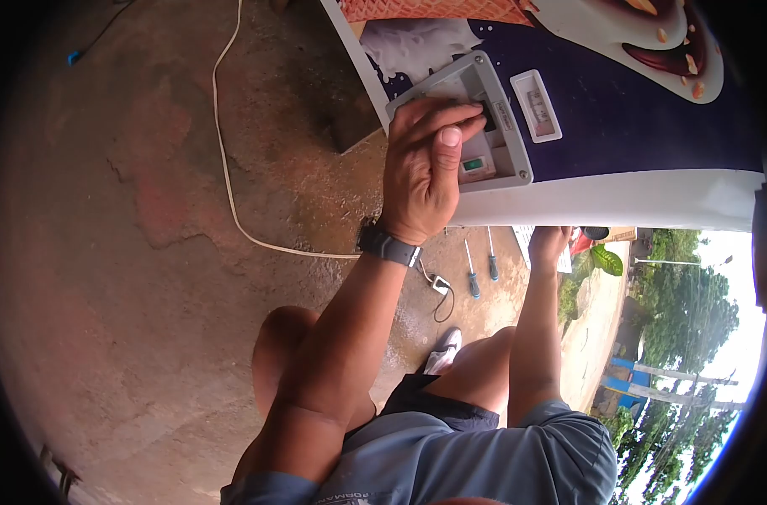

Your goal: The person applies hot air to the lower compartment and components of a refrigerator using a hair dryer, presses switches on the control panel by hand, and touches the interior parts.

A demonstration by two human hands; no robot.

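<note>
My left hand (426,160), with a dark watch on its wrist, reaches into the grey recessed panel (511,156). Its curled fingertips are at a dark knob (490,119), partly covered by them. A green switch (473,166) shows in the same recess, beside the thumb. To the right of the panel, a small display (537,106) in a white frame is set in the purple printed side of a large appliance (585,151). My right hand (550,242) is at the appliance's white edge (636,198); its fingertips are hidden.
Two screwdrivers (474,282) lie on the wet concrete floor (148,295), near a white plug (439,285) with a black cord. A pale cable (223,168) runs across the floor. A printed sheet (525,240) and a green leafy plant (607,260) are near my right hand.
</note>
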